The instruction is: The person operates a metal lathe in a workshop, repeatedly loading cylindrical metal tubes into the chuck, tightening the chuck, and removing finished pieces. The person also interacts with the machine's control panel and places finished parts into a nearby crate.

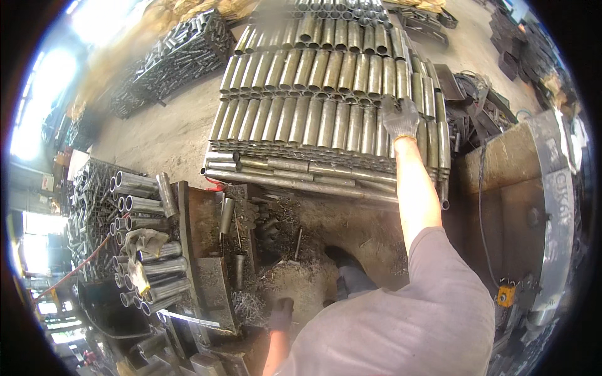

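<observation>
A large stack of short metal tubes (301, 117) lies in front of me, in rows with the open ends showing. My right hand (400, 116), in a grey knit glove, reaches out to the right part of the stack. Its fingers are at the far ends of tubes in the nearest upper row; whether they grip one is hidden. My left hand (282, 311), in a dark glove, hangs low beside my body over the chip-strewn floor. Its fingers are blurred, and nothing clearly shows in them. Longer tubes (301, 181) lie crosswise along the near side of the stack.
To the left, bright tubes (164, 268) lie piled beside a metal trough (207, 221), with a rag (143, 244) on them. Wire crates of small tube pieces (174, 61) stand farther off. At the right is a machine housing (503, 188) with a cable and a yellow switch box (506, 296).
</observation>
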Available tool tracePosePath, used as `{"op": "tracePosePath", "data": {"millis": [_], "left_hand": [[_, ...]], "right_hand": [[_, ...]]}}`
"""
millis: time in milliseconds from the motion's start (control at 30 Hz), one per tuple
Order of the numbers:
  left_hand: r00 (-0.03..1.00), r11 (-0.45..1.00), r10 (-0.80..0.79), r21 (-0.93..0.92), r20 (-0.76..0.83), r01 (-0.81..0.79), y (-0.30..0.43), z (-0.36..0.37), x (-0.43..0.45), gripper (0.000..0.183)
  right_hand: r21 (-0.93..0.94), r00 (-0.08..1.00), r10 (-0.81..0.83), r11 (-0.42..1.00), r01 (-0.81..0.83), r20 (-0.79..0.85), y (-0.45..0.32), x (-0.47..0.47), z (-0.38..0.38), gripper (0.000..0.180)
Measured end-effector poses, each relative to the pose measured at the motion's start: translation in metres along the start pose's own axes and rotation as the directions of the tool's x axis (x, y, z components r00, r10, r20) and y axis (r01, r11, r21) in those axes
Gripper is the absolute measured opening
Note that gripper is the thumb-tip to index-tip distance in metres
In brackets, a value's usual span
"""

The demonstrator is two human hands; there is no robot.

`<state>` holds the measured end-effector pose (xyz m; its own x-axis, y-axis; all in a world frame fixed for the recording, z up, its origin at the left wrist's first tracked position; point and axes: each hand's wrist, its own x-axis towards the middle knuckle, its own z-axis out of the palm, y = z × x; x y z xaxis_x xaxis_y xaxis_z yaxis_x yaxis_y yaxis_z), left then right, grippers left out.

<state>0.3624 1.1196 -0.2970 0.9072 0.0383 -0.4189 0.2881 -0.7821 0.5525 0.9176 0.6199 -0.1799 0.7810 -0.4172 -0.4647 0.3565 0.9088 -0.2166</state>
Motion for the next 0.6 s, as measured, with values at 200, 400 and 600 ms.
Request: {"op": "tracePosePath", "data": {"millis": [200,400,600], "left_hand": [[0.92,0.921,-0.156,0.391,0.359,0.004,-0.055,0.034,-0.077,0.037],[0.748,0.733,-0.621,-0.162,0.235,0.66,-0.06,0.055,-0.091,0.044],[0.92,0.877,-0.389,-0.325,-0.045,0.354,0.017,0.022,-0.087,0.034]], "right_hand": [[0.225,0.987,0.157,0.961,-0.161,0.034,-0.013,0.039,0.017,0.064],[-0.15,0.999,-0.048,0.987,0.051,0.024,-0.011,0.076,0.027,0.051],[-0.74,0.929,-0.136,0.57,0.358,0.345,-0.059,-0.065,-0.063,0.065]]}}
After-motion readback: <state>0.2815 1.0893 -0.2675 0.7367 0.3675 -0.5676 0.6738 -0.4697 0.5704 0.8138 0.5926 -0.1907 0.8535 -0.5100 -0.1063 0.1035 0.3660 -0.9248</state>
